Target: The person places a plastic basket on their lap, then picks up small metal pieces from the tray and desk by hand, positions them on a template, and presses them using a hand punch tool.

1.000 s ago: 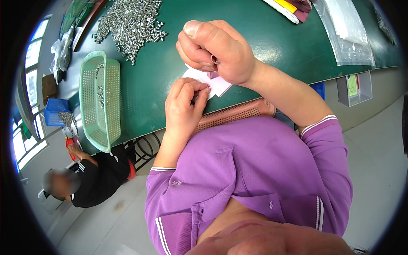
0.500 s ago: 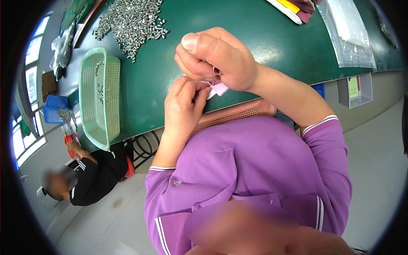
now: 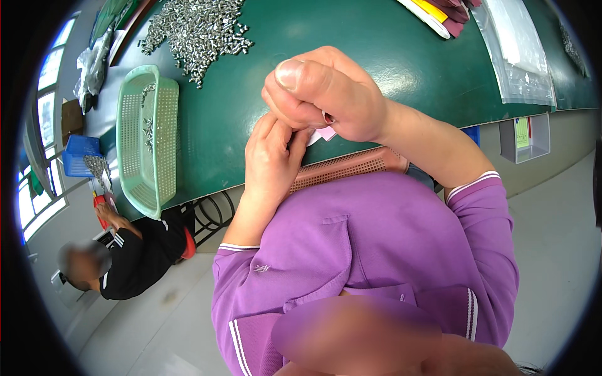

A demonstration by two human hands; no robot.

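Observation:
My right hand (image 3: 335, 94) is curled into a fist above the green table, with the thumb laid over the bent fingers. A small dark, shiny bit shows in the gap of that fist; what it belongs to is hidden. Just below and to the left, my left hand (image 3: 273, 153) has its fingers bent and pressed together, touching the right fingers. Between the hands a small pink and white piece (image 3: 325, 133), thin like paper or card, sticks out by the left fingertips. Most of it is covered by my hands.
A heap of small metal parts (image 3: 194, 37) lies on the green table (image 3: 376, 56). At left stands a pale green basket (image 3: 166, 144) with some parts inside. A brown basket (image 3: 351, 169) sits under the table edge, plastic bags (image 3: 517, 56) at right. A person in black (image 3: 147, 257) works at left.
My right fist has come slightly down and right, and now overlaps the left fingertips. Less of the pink and white piece shows than before.

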